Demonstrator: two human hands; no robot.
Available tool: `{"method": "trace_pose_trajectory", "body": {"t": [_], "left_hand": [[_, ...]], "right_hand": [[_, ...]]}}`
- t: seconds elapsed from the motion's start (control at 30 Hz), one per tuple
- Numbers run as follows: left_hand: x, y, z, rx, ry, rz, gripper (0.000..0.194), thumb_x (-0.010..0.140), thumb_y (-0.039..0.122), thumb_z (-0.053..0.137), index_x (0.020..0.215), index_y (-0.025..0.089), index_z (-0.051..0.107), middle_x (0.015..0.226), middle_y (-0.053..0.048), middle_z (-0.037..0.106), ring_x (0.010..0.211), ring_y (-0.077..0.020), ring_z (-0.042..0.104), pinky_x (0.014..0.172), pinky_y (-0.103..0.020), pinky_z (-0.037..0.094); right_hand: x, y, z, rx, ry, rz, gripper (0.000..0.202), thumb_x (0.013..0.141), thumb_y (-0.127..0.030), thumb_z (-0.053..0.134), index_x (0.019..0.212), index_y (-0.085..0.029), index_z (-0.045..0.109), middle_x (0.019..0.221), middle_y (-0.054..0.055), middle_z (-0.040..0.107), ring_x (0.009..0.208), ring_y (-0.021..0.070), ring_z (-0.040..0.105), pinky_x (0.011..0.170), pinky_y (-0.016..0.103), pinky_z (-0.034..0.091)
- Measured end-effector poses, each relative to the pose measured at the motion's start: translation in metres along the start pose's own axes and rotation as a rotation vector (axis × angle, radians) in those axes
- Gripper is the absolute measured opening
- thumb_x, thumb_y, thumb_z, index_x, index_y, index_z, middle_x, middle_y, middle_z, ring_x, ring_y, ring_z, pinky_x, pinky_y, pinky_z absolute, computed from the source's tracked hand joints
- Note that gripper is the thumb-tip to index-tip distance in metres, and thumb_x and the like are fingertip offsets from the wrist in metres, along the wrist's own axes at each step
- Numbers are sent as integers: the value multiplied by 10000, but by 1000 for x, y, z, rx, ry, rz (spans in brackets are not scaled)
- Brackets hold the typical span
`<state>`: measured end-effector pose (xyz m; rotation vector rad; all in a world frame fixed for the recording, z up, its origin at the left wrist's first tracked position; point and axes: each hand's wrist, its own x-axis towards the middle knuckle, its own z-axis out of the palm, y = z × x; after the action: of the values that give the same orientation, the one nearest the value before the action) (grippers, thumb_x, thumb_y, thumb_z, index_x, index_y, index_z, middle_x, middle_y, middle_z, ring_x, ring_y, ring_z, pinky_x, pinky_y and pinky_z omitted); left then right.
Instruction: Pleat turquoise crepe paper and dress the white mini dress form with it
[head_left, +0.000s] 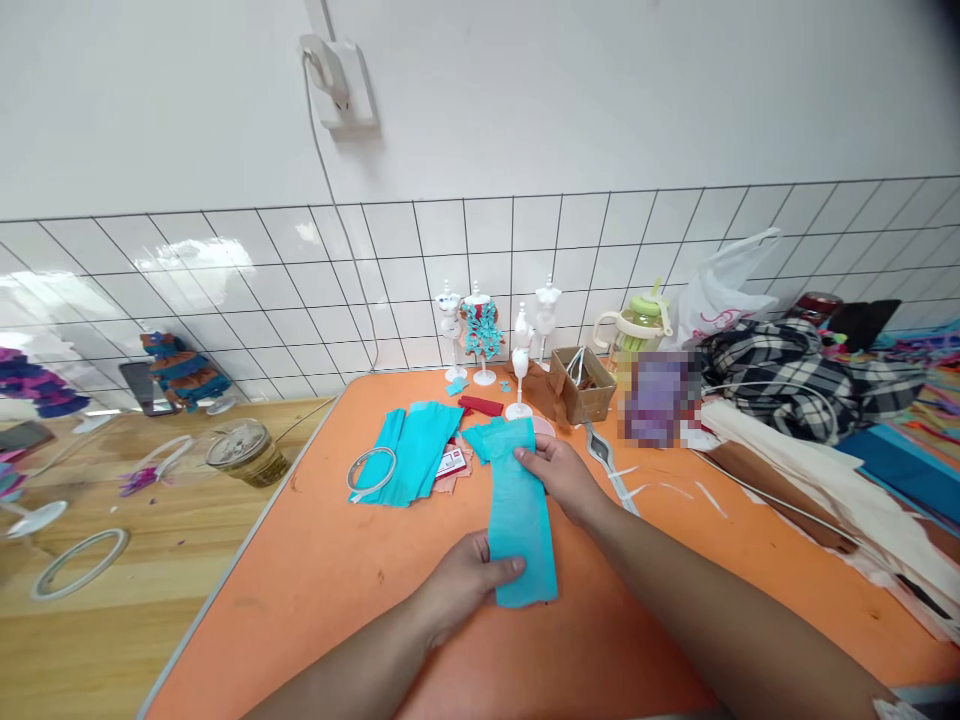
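Observation:
Between my two hands is a turquoise crepe paper strip (522, 520), held lengthwise above the orange table. My left hand (469, 580) pinches its lower left edge, thumb on top. Near its upper end, my right hand (559, 475) grips the right edge with the thumb across the front. Other turquoise sheets (412, 450) lie to the left, with a pale ring (371, 472) resting on them. Just beyond the strip stands a small white mannequin (520, 380). A red-and-white packet (452, 462) is partly covered by the sheets.
Several small mannequins stand along the tiled wall, one in a turquoise ruffled dress (481, 328). A cardboard box (589, 390), a green-lidded cup (646, 318) and a measuring tape (600, 450) lie rightward. Plaid cloth (780, 370) and paper strips fill the far right. A wooden table (172, 580) adjoins on the left.

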<state>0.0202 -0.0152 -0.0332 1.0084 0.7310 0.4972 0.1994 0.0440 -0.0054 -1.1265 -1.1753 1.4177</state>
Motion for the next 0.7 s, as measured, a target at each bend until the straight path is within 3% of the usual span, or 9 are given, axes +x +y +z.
{"method": "trace_pose_trajectory", "body": {"t": [0.07,0.17,0.2,0.27,0.33,0.37,0.43,0.53,0.7], "left_hand": [[-15,6,-3,211,-151,-145,371,748,494,660,899,157,696,782,-49,688,642,-143,624,584,-237,487],[-37,35,-19,555,-609,-420,353,704,467,695,900,175,717,653,-17,643,556,-149,590,507,-239,467],[-40,45,-26,641,-547,-391,340,726,467,667,903,181,717,662,-17,645,580,-153,596,528,-244,473],[-34,62,-39,820,-118,-127,361,791,499,569,905,186,708,702,-24,647,650,-159,599,600,-258,479],[-15,66,-50,944,348,111,503,733,516,627,1119,194,635,908,-56,661,818,-193,597,735,-299,475],[-4,65,-54,954,452,153,644,669,532,680,1207,192,582,1024,-78,645,900,-214,585,790,-317,466],[19,55,-60,849,458,106,641,626,534,702,1135,154,615,1018,-92,650,897,-219,592,790,-317,465],[42,40,-66,668,260,7,412,640,447,695,903,133,652,824,-48,661,771,-179,597,679,-268,462],[49,26,-72,868,404,142,197,666,326,660,721,150,592,629,23,560,590,-113,497,521,-214,369]], "right_hand": [[5,13,1,-19,-49,22,377,716,-485,655,936,-180,643,792,18,696,679,176,632,622,294,500],[6,38,5,-84,-161,83,353,703,-468,650,890,-168,656,814,33,706,715,199,647,667,326,508],[4,46,8,-110,-183,103,352,696,-466,651,870,-160,659,811,40,708,711,204,647,657,327,505],[0,57,14,-135,-210,133,357,684,-470,658,845,-151,659,795,47,707,698,208,644,631,321,498],[-3,61,21,-110,-223,141,365,686,-483,657,853,-157,654,778,38,703,683,203,641,620,311,492],[-5,61,24,-91,-228,139,362,690,-485,655,859,-165,650,769,28,698,676,195,638,616,302,488],[-7,59,27,-83,-234,132,338,698,-480,655,843,-175,641,733,5,680,643,173,620,583,271,467],[-11,56,23,-115,-245,186,311,702,-464,654,807,-173,619,660,-15,640,554,138,570,502,234,418],[-20,51,8,-332,-366,337,333,761,-482,583,895,-178,615,641,-9,639,521,152,584,486,248,442]]}}
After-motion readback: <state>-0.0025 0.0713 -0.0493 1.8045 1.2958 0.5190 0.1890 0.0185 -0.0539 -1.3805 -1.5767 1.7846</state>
